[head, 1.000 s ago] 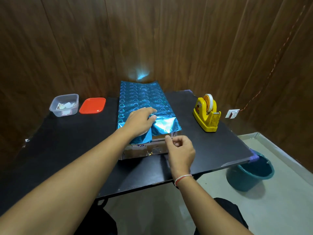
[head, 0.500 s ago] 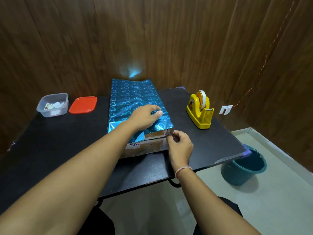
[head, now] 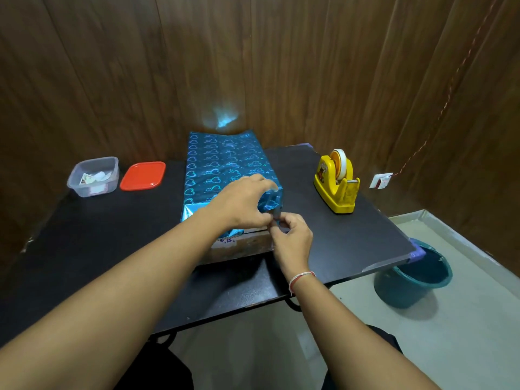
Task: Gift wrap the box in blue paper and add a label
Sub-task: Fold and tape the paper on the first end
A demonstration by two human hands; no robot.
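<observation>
1. Two bare hands meet at the near right corner of the box on the black counter (head: 351, 243).
2. Shiny blue wrapping paper with a heart pattern (head: 222, 164) covers the top of the rectangular cardboard box (head: 242, 246) and drapes over its far end toward the wooden wall; the near end is still bare brown card with some purple marks.
3. A loose flap of the blue paper is folded down at the near left corner, creased and reflective.
4. The left hand (head: 242, 204) lies over the paper near the box's right edge, its grip curled, thumb and fingers pinching a small strip that I cannot identify with certainty.
5. The right hand (head: 291, 237) has its grip curled too, fingertips pinching the same small strip just beside the left thumb.
6. A yellow plastic tape dispenser with a white roll (head: 336, 182) stands to the right, well apart from the box.
7. A clear plastic tub holding paper scraps (head: 94, 177) and its red square lid (head: 143, 175) sit to the left.
</observation>
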